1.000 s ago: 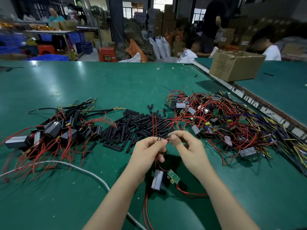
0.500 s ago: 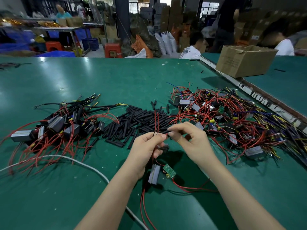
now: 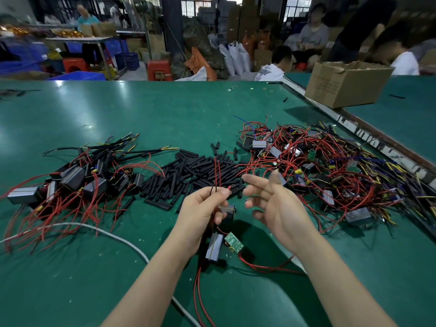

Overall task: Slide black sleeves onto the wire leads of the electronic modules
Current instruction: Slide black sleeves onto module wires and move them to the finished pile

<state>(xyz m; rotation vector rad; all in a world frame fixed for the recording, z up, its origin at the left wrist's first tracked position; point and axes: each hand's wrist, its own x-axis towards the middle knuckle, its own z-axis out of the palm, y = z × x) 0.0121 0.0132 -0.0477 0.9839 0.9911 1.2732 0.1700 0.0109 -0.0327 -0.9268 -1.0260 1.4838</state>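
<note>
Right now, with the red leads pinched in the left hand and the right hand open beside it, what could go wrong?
1. The left hand pinches thin red leads near their tips; they could slip before a sleeve goes on.
2. The right hand, reaching into the black sleeves, may snag the tangled module pile.
3. The green circuit board dangles below on its wires; tugging could strain them.

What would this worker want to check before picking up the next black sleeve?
1. Left hand grips the thin red wire leads: ok.
2. Right hand free, fingers open: ok.
3. Pile of short black tube sleeves lies just beyond the hands: ok.
4. Lead tips bare and straight: cannot tell.
5. Small green circuit board hangs clear below the left hand: ok.
</note>
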